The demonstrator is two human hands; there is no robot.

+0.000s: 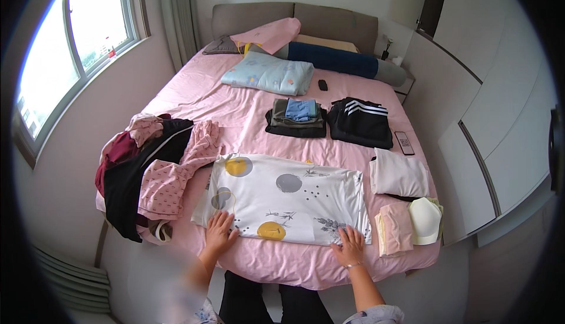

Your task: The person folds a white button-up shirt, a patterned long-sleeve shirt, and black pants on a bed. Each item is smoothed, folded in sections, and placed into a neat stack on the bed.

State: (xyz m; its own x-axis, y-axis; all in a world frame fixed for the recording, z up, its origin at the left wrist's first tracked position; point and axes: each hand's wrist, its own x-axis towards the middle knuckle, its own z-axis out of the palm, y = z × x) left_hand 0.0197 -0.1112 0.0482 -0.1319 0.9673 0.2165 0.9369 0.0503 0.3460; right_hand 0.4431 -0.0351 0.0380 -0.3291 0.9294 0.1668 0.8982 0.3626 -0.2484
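White, smooth, roughly rectangular printed cloth (300,203) lay spread on the near part of a pink, wrinkled fabric bedsheet (247,130), between a loose heap of pink, maroon and black clothes (159,171) and a pale, folded fabric garment (400,174); it carried grey and mustard-yellow discs, small dark dots and grey leafy sprigs, with shallow creases; the bare left hand (220,231) rested open, palm down, near its near left corner; the bare right hand (350,246) lay likewise, fingers extended, near its near right corner; a dark-edged, rectangular phone (404,143) displayed a patterned block, its markings too small to read.
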